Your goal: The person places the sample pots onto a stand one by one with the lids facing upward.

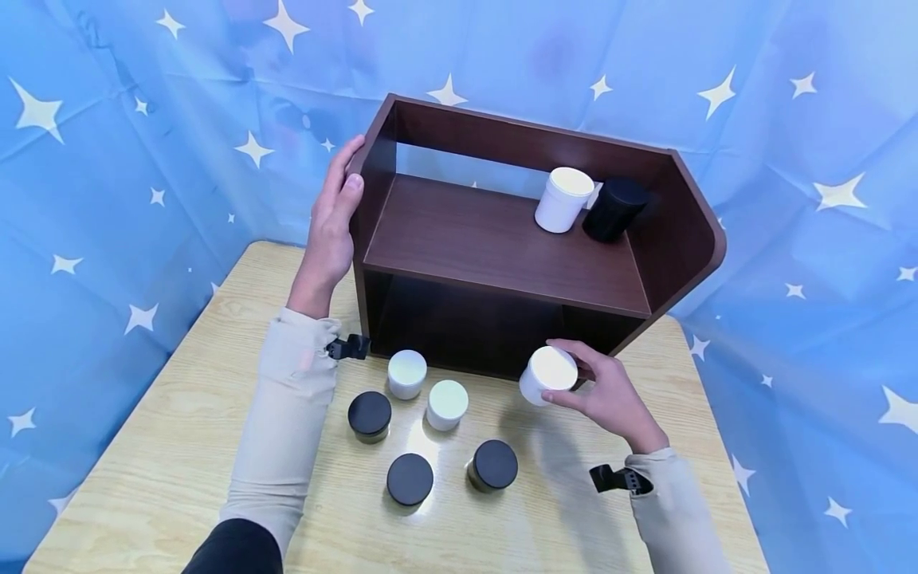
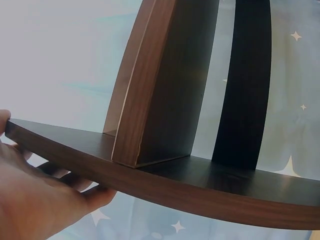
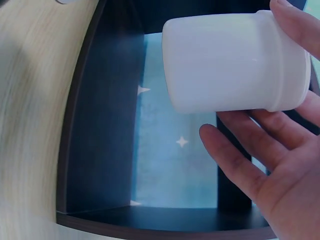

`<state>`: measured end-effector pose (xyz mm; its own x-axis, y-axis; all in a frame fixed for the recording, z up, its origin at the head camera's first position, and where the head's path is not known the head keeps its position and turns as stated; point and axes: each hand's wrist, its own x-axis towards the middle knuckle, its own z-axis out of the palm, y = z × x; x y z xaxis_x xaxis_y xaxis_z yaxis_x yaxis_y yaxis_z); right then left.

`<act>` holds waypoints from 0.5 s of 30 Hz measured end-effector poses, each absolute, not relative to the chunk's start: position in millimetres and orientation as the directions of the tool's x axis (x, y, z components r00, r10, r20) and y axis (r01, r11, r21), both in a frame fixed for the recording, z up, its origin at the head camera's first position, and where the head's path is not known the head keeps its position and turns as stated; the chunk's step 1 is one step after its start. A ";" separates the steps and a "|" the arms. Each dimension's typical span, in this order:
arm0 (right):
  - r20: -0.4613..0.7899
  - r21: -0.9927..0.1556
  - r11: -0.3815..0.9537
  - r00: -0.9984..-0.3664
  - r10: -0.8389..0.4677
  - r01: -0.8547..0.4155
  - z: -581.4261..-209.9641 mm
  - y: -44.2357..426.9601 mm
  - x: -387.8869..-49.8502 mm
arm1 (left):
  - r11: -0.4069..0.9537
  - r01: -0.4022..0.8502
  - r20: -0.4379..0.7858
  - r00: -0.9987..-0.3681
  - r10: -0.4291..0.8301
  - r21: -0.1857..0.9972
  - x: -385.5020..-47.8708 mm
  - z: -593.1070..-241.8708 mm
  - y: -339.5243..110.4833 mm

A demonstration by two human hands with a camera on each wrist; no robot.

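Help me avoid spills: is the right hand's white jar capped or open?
Capped: the head view shows a white lid covering the jar.

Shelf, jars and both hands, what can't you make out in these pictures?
- Head: the held white jar, contents hidden under its lid.
- Head: lower shelf compartment, its depths lost in shadow.
- Right wrist: right hand, some fingertips hidden behind that jar.
- Left wrist: left hand, cut by left edge.

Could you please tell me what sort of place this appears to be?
Probably a staged tabletop setup rather than an ordinary room: blue star-patterned cloth hangs behind a light wood-grain table, which bears a dark brown shelf unit.
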<state>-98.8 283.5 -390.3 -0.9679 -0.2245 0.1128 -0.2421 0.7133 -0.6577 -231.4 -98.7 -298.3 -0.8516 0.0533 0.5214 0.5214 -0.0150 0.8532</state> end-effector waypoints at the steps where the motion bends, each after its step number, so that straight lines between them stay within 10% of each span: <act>1: 0.112 -0.653 0.718 -0.968 -0.224 -0.241 -387.7 283.7 -98.3 | -0.011 0.520 0.520 -0.853 0.054 0.854 -231.2 -298.0 -98.6; 15: 0.184 -0.622 0.717 -0.948 -0.258 -0.316 -351.6 282.0 -93.9 | 0.007 0.505 0.504 -0.862 0.052 0.863 -229.0 -296.3 -99.1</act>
